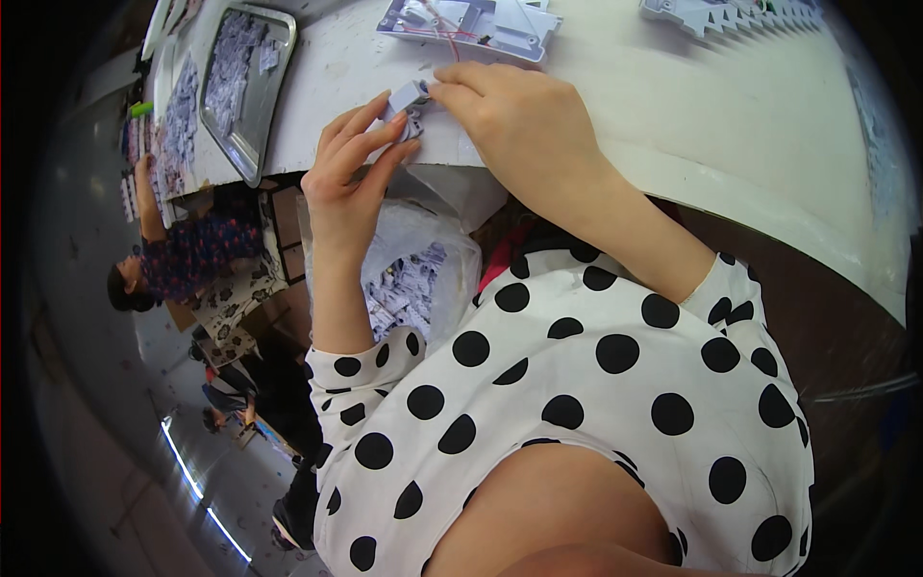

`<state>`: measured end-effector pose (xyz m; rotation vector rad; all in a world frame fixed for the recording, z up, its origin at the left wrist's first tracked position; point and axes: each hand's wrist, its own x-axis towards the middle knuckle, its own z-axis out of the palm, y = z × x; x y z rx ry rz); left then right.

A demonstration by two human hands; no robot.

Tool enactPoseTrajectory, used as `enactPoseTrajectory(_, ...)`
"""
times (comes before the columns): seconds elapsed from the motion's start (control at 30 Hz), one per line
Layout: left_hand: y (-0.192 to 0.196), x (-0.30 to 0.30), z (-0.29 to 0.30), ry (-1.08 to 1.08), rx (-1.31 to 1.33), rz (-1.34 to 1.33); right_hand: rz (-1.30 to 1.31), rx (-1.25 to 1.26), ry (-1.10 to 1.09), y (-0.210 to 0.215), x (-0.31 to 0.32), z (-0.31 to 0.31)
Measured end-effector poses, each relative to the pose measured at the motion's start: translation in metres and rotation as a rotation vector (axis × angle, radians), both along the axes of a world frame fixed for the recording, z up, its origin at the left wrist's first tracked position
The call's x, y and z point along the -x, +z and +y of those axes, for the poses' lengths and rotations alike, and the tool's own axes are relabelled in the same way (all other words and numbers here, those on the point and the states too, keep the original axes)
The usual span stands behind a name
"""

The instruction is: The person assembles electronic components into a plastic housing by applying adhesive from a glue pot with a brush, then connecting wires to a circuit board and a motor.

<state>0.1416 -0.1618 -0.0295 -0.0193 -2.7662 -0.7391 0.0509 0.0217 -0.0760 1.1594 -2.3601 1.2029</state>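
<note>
Up at the near edge of the white tabletop (pixel 673 115), both hands meet on one small grey plastic part (pixel 408 99). The left hand (pixel 351 159) has its fingers closed on the part from below and the side, with the thumb pressed against its lower edge. The right hand (pixel 514 115) comes in from the other side, its fingertips pinched on the part's upper corner. The part sits just over the tabletop's edge, between the two hands.

Several containers lie around them. A metal tray (pixel 274 82) rests at the left end of the tabletop, and it is filled with a heap of small pale grey pieces (pixel 231 62). Just beyond the hands, a flat white moulded holder (pixel 519 34) carries small components and thin red wires (pixel 444 29). At the far right, a row of white toothed parts (pixel 731 14) runs along the tabletop. Below the tabletop edge, beside the left forearm, a clear plastic bag (pixel 423 260) stands open, holding many more of the small grey-white pieces. Further left another person (pixel 183 260) in a dark patterned top is at a neighbouring station.
</note>
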Motion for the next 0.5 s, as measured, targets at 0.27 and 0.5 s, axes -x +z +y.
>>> enactPoseTrajectory(0.27,0.003,-0.007,0.001,-0.005,0.214,0.063,0.159,0.091,0.060,-0.004,0.002,-0.021)
enactPoseTrajectory(0.5,-0.014,-0.016,0.009,-0.032,0.164,0.195,0.283,-0.238,0.081,0.013,0.006,-0.012)
